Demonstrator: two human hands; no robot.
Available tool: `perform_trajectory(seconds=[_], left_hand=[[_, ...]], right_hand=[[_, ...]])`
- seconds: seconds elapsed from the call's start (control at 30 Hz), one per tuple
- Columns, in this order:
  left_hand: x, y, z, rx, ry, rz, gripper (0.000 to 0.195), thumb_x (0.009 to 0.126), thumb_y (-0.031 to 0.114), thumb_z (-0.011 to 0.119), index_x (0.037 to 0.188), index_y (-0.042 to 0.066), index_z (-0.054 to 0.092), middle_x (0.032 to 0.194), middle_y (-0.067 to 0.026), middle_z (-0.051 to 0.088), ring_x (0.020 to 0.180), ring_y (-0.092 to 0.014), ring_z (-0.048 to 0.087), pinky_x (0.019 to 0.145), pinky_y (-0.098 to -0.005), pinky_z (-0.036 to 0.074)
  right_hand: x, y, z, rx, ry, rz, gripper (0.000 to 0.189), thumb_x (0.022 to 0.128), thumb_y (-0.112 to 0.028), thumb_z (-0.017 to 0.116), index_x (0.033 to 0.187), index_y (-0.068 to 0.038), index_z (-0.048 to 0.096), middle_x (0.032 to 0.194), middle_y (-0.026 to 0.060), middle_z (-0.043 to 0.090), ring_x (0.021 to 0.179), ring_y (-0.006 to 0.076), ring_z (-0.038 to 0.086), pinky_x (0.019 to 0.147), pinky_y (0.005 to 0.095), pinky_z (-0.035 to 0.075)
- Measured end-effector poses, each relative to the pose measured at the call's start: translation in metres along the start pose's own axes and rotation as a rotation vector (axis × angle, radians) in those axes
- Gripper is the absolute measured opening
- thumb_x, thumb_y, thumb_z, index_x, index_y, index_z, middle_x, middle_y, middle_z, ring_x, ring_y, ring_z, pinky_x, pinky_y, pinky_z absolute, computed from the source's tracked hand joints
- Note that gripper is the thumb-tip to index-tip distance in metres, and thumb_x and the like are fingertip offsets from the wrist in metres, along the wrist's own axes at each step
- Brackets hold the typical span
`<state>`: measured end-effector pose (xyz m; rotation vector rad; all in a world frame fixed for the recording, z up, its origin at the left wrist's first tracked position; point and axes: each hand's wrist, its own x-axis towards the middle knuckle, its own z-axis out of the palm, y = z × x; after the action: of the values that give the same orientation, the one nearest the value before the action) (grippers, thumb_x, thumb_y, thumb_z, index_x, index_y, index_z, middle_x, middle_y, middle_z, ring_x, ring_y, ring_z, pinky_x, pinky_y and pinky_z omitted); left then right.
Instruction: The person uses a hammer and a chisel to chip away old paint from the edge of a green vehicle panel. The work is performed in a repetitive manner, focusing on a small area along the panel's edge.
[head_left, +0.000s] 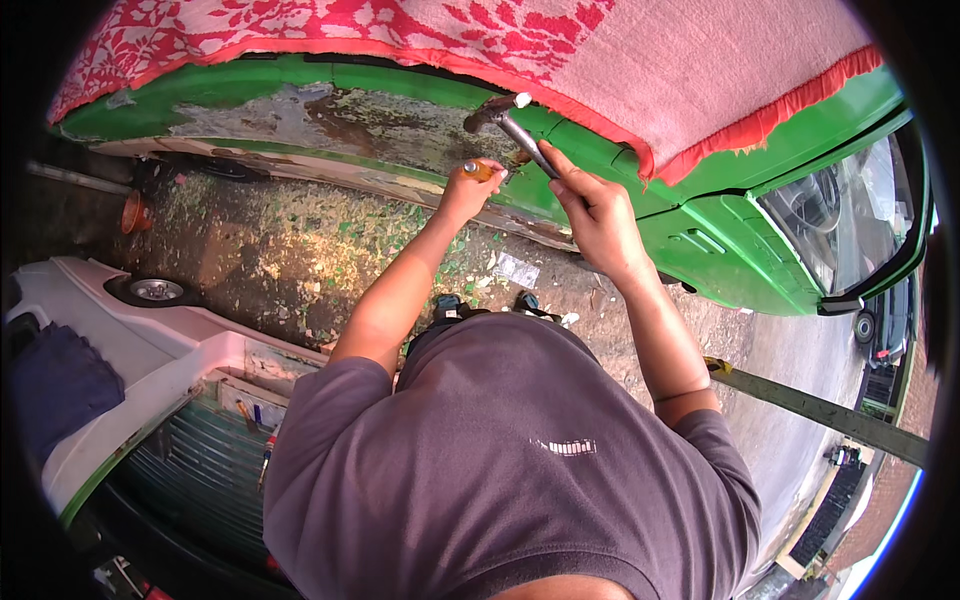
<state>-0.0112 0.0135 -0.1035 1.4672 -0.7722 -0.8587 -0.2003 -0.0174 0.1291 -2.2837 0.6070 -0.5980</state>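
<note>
My right hand (596, 214) is closed round the shaft of a hammer (525, 139), its head raised above the side of a green vehicle (420, 90). Left of it, my left hand (471, 191) grips an amber-coloured handle with a metal cap (477, 169), close to the panel. The rest of that tool is hidden. Around both hands the green paint gives way to a bare, rusty and grey patch (375, 124) on the bodywork. A red and pink patterned cloth (525, 45) lies over the vehicle above the hands.
Green and cream paint chips (322, 240) litter the ground, with a plastic sheet piece (517, 270) near my feet. Behind me stands a pale vehicle (172, 322) with an open bed and a dark cloth (64, 386). A long beam (817, 412) extends at right; an orange pot (135, 212) is far left.
</note>
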Motion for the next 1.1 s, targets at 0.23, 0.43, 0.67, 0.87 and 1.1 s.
perform_trajectory(seconds=[0.23, 0.43, 0.67, 0.87, 1.1], left_hand=[[0.019, 0.006, 0.001, 0.197, -0.026, 0.034, 0.018, 0.088, 0.018, 0.071, 0.09, 0.001, 0.065, 0.077, -0.0038, 0.068, 0.065, -0.011, 0.063, 0.056, -0.0286, 0.049], [0.013, 0.008, 0.007, 0.392, -0.037, 0.128, 0.02, 0.086, 0.022, 0.073, 0.095, 0.005, 0.068, 0.083, -0.0066, 0.07, 0.073, -0.017, 0.067, 0.066, -0.0337, 0.052], [0.01, 0.025, 0.007, 0.38, -0.059, 0.051, 0.024, 0.086, 0.026, 0.071, 0.1, 0.006, 0.069, 0.088, -0.0103, 0.072, 0.084, -0.024, 0.069, 0.074, -0.0377, 0.052], [0.006, 0.011, 0.009, 0.387, -0.098, 0.031, 0.029, 0.084, 0.029, 0.074, 0.088, 0.004, 0.061, 0.083, -0.0089, 0.069, 0.075, -0.022, 0.064, 0.071, -0.0366, 0.051], [0.003, -0.004, 0.004, 0.289, -0.037, 0.076, 0.019, 0.089, 0.018, 0.071, 0.089, 0.004, 0.059, 0.079, -0.0011, 0.063, 0.074, -0.01, 0.058, 0.067, -0.0285, 0.048]], right_hand=[[-0.012, 0.035, 0.019, -0.211, 0.036, -0.14, 0.051, 0.089, -0.002, 0.059, 0.137, -0.019, 0.056, 0.081, 0.0178, 0.062, 0.074, 0.032, 0.063, 0.068, 0.041, 0.05], [-0.015, 0.029, 0.013, -0.213, -0.045, -0.044, 0.05, 0.089, -0.001, 0.059, 0.136, -0.016, 0.056, 0.083, 0.0189, 0.063, 0.071, 0.0302, 0.061, 0.068, 0.04, 0.049], [-0.014, 0.022, 0.008, -0.045, 0.068, -0.027, 0.049, 0.09, -0.002, 0.058, 0.137, -0.017, 0.056, 0.081, 0.0206, 0.063, 0.074, 0.0338, 0.064, 0.069, 0.0437, 0.049], [-0.012, 0.034, 0.005, -0.1, -0.004, 0.001, 0.05, 0.089, -0.001, 0.059, 0.137, -0.017, 0.055, 0.088, 0.0207, 0.064, 0.078, 0.0339, 0.064, 0.073, 0.0404, 0.05], [-0.023, 0.041, -0.005, -0.015, 0.027, 0.099, 0.046, 0.091, -0.003, 0.061, 0.135, -0.015, 0.058, 0.096, 0.0201, 0.067, 0.081, 0.0264, 0.065, 0.077, 0.0356, 0.05]])
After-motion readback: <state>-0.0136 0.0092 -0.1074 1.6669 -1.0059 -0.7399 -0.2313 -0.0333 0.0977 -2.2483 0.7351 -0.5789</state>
